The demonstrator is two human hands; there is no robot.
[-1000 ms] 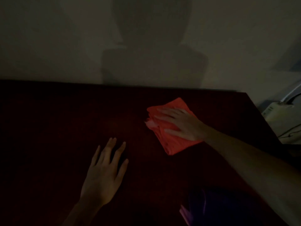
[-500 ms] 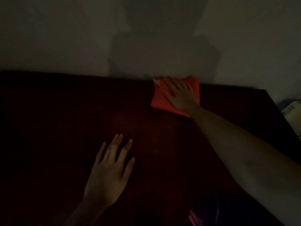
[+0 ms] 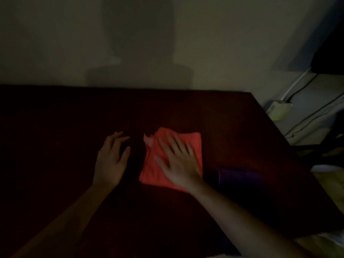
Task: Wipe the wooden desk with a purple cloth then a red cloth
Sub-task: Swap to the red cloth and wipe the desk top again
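Observation:
The dark wooden desk point(image 3: 55, 136) fills the lower view in dim light. A folded red cloth point(image 3: 193, 144) lies flat near the middle of it. My right hand point(image 3: 178, 161) presses on the cloth with its fingers spread, palm down. My left hand point(image 3: 111, 161) rests flat on the bare wood just left of the cloth, holding nothing. A dark purple cloth point(image 3: 240, 179) lies bunched on the desk right beside the red cloth, at my right wrist.
A pale wall point(image 3: 55, 43) runs along the desk's far edge. The desk's right edge slants toward me. Beyond it stand a small white device point(image 3: 278, 109) with cables point(image 3: 305, 120), and something pale yellow at the lower right point(image 3: 327, 183).
My right hand has slid the red cloth from the far edge by the wall back toward me to the middle of the desk. The left hand has stayed flat on the wood.

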